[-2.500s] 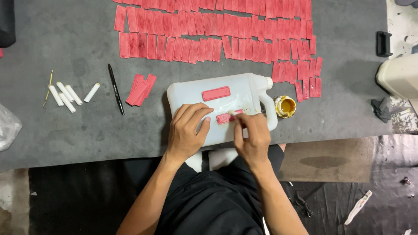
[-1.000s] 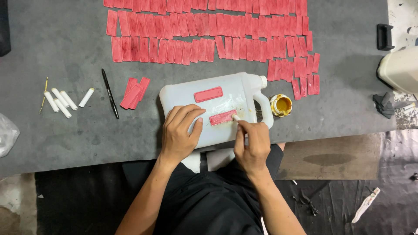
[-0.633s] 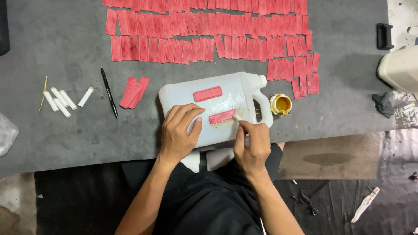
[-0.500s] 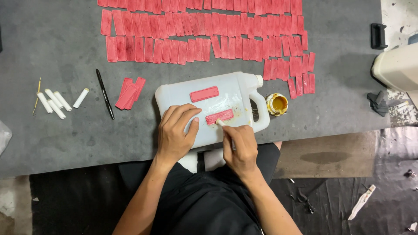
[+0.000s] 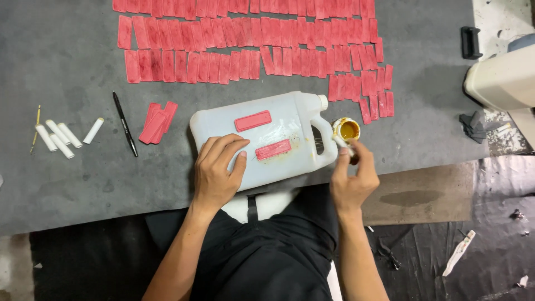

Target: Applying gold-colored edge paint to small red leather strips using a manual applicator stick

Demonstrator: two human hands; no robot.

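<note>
We work at a dark grey counter [image 5: 67, 178] above a black, littered floor [image 5: 446, 245]. Our left hand [image 5: 218, 173] lies spread flat on the white jug [image 5: 262, 139], which rests on its side at the counter's near edge. Our right hand [image 5: 351, 175] pinches a small stick over the yellow glue pot [image 5: 346, 129] just beside the jug. Rows of red strips [image 5: 251, 39] cover the far side.

Right hand [image 5: 352, 181] off the jug's red strip [image 5: 273, 149], now at glue pot [image 5: 346, 130]
</note>
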